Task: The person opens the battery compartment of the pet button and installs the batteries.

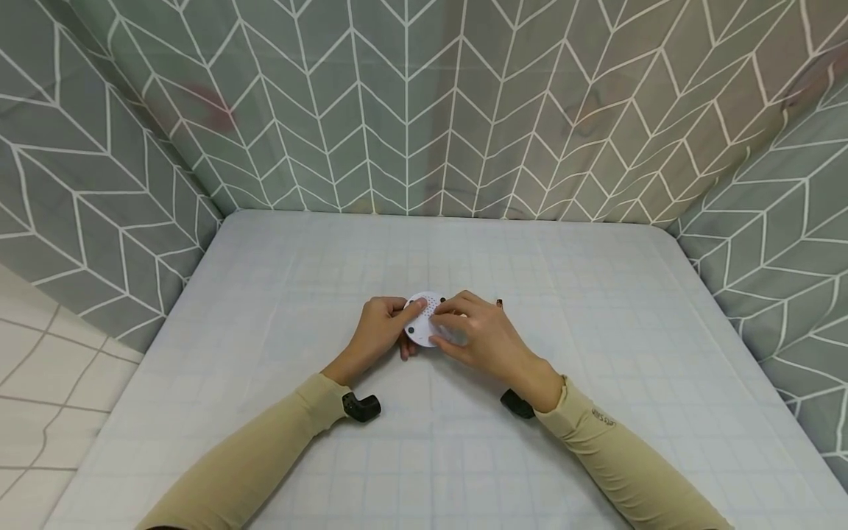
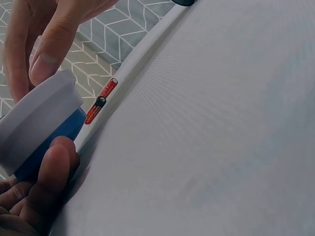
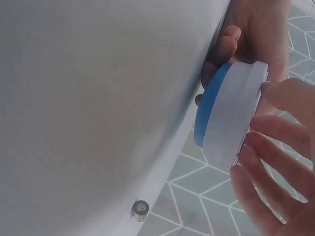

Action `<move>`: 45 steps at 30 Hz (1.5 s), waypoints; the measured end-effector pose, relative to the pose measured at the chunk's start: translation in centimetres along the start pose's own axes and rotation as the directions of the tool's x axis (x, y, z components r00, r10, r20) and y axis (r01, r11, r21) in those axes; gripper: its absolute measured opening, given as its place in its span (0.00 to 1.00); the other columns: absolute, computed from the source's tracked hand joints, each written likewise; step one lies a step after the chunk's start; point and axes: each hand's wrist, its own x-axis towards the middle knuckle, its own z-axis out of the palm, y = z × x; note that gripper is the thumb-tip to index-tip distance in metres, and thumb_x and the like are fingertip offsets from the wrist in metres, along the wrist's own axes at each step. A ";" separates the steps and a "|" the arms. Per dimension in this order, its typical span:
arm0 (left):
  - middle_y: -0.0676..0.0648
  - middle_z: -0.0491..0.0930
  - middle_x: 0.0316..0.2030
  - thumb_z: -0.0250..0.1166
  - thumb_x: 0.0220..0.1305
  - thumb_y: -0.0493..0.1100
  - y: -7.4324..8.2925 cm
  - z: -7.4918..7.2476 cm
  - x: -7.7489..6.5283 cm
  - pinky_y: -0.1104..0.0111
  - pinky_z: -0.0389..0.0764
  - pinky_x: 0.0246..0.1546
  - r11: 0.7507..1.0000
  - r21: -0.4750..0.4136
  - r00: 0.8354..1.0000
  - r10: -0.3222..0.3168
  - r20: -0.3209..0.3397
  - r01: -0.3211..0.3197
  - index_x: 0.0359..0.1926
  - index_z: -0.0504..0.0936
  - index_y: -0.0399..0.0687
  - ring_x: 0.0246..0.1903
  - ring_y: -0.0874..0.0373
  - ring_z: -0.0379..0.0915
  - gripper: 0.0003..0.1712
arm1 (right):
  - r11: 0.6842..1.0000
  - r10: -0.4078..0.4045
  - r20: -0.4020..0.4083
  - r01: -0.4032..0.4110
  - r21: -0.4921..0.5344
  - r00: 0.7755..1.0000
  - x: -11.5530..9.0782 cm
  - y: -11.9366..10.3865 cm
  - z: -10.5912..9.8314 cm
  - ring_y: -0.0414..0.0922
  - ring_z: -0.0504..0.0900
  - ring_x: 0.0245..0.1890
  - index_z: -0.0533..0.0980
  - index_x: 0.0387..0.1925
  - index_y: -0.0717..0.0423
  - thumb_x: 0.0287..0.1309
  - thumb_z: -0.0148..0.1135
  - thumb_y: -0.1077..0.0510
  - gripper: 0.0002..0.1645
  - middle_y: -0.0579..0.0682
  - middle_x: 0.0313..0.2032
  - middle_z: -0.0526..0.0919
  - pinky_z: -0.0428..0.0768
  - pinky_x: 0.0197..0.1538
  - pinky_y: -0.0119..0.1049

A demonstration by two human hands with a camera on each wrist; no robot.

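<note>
A round white device (image 1: 421, 336) with a perforated face and small dark spots near its rim is held over the middle of the table. In the right wrist view its blue underside (image 3: 211, 105) shows. My left hand (image 1: 376, 325) grips the device from the left, thumb on the perforated face and fingers curled beneath the blue side. From the right, my right hand (image 1: 486, 333) reaches over it, its slightly bent, spread fingers touching the white face with their tips. The left wrist view shows the right thumb (image 2: 47, 61) right at the face.
Two red and black batteries, one nearer (image 2: 95, 111) and one farther (image 2: 109, 87), lie on the table beyond the device. The right wrist view shows a battery end-on (image 3: 141, 208). A white cloth (image 1: 318, 258) covers the table, with grey patterned curtains (image 1: 424, 110) behind and beside it.
</note>
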 end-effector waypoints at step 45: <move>0.42 0.75 0.07 0.62 0.64 0.67 -0.1 -0.3 0.1 0.56 0.73 0.06 0.992 0.127 0.999 0.017 0.031 -0.021 0.16 0.72 0.42 0.05 0.45 0.72 0.35 | 0.984 -0.166 0.108 0.172 -0.046 0.980 0.3 -0.1 -0.4 0.38 0.77 0.33 0.80 0.27 0.53 0.42 0.68 0.69 0.09 0.44 0.29 0.78 0.76 0.34 0.26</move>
